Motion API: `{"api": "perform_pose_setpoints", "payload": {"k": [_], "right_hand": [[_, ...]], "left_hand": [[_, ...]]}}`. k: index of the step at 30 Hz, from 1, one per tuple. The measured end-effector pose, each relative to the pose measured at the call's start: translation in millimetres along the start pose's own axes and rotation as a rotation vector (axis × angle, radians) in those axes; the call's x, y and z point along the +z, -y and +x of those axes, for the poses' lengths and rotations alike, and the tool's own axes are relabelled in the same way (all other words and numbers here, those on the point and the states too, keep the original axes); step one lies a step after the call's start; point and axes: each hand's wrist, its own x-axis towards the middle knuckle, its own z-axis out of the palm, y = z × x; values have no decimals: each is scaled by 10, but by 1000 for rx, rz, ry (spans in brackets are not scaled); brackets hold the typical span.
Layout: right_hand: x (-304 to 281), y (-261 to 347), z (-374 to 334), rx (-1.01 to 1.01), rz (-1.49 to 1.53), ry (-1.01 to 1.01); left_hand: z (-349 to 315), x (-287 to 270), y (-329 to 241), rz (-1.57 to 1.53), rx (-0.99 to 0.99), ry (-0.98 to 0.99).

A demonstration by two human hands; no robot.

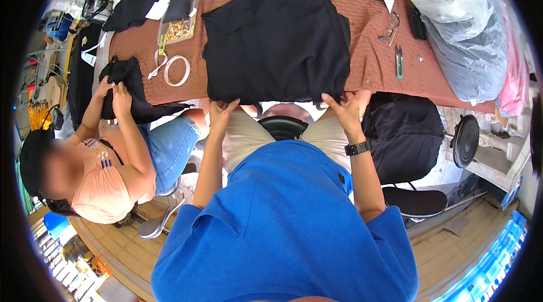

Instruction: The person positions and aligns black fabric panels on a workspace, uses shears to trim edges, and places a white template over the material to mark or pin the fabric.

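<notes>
A piece of black fabric (277, 42) lies spread over the brown table cover (370, 67), its near edge reaching the table's front. My left hand (220, 114) pinches the near left corner of this fabric. At the near right corner, my right hand (344, 108) grips the same edge between thumb and fingers; a dark watch (358, 148) is on that wrist. The cloth between my hands looks mostly flat with slight creases. Fingertips under the edge are partly hidden.
To the left sit a clear box of gold-coloured pieces (180, 29) and a white tape roll (177, 71). Green thread snips (399, 63), glasses (389, 28) and a large plastic bag (464, 36) are right. A co-worker (107, 177) handles dark cloth at left. Black fabric (401, 138) hangs beside my right arm.
</notes>
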Motion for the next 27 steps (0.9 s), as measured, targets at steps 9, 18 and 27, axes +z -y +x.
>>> {"api": "perform_pose_setpoints", "payload": {"k": [9,18,27], "right_hand": [[-633,403,-509,43,277,13],[-1170,274,-963,268,-207,182],[-280,921,257,-665,-432,32]], "left_hand": [[-551,-408,-350,-351,-40,44],[-1073,-878,-449,246,-325,228],[-229,178,-1088,463,754,14]]}}
